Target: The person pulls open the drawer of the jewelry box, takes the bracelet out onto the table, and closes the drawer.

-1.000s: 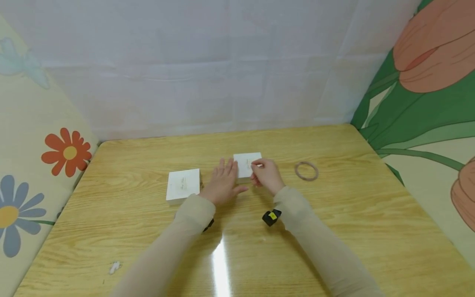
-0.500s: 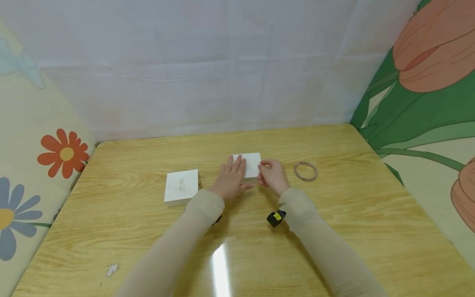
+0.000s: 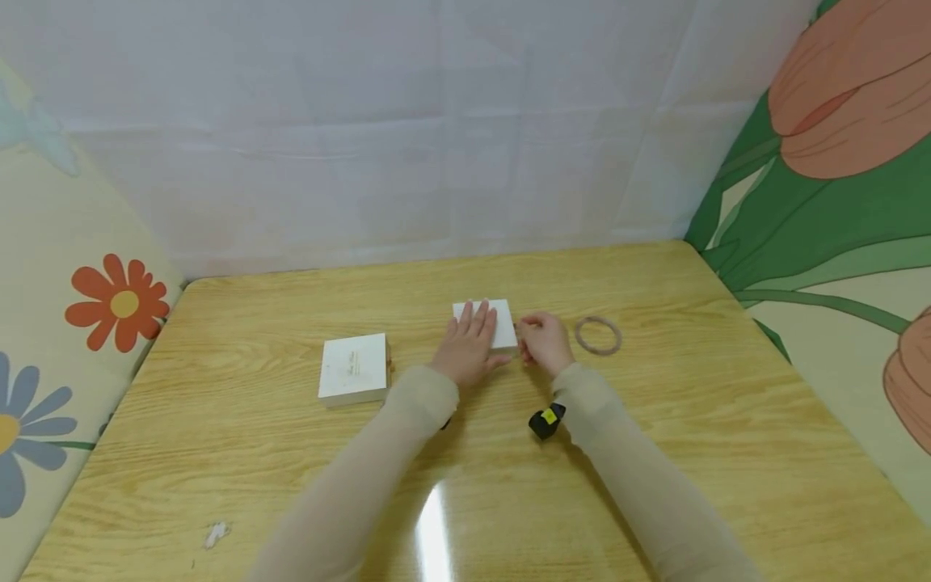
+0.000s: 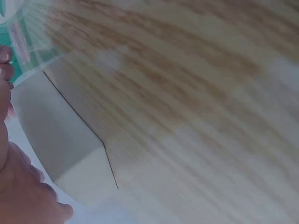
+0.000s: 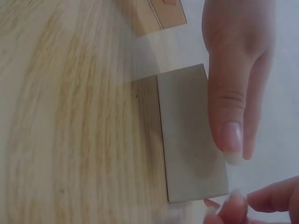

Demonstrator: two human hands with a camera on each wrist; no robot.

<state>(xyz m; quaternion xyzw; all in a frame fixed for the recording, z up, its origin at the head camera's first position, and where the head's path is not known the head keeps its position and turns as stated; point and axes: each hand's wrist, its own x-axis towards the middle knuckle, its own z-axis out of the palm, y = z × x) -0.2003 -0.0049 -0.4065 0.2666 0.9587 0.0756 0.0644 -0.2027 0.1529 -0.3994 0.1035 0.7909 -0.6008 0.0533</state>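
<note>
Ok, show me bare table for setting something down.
Bare table runs from the ring to the right edge, from the left white box to the left edge, and behind both boxes to the white backdrop. It's crowded at the second box: left hand on top, right hand beside it.

A wood-grained table [image 3: 167, 453] carries a white box with gold lettering [image 3: 353, 369] left of its middle, and a mauve ring [image 3: 600, 352] lying flat toward its back right. A small pale patch [image 3: 216, 534] marks its near left. Behind the table rises a creased white backdrop [image 3: 327, 178]; beside its left edge are a printed red flower [image 3: 124, 304] and a blue-grey flower [image 3: 10, 434], beyond its right a coral tulip [image 3: 858, 121].
</note>
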